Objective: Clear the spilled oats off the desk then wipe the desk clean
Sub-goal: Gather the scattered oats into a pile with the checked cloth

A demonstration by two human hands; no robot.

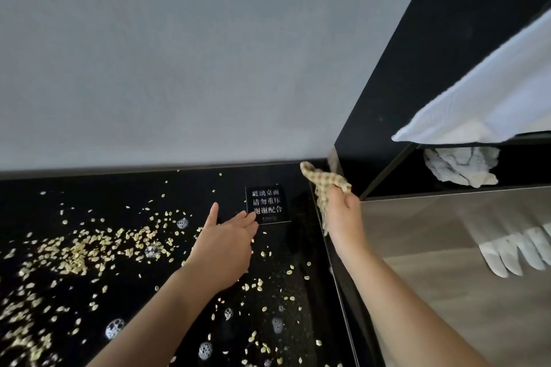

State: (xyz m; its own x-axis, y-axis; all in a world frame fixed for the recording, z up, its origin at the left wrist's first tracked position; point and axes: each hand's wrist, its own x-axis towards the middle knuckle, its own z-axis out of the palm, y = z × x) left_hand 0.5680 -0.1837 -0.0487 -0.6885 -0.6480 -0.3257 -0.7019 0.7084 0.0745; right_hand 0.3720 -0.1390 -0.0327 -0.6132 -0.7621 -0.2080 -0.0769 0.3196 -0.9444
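Observation:
Pale yellow oats (77, 250) lie scattered over the black glass desk (119, 194), thickest at the left, with a few foamy wet spots (114, 328) among them. My left hand (226, 235) reaches over the desk with its fingers straight, the fingertips at the lower left corner of a small black sign (267, 204) with white writing. Above the desk's right edge, my right hand (343, 217) grips a checked beige cloth (323, 185), which hangs crumpled from my fist.
A grey wall (208, 53) rises behind the desk. At the right stands a black cabinet (417, 53) holding a white towel (483, 92) and a crumpled white cloth (460, 167). Below it are wood flooring (447, 277) and white slippers (512, 250).

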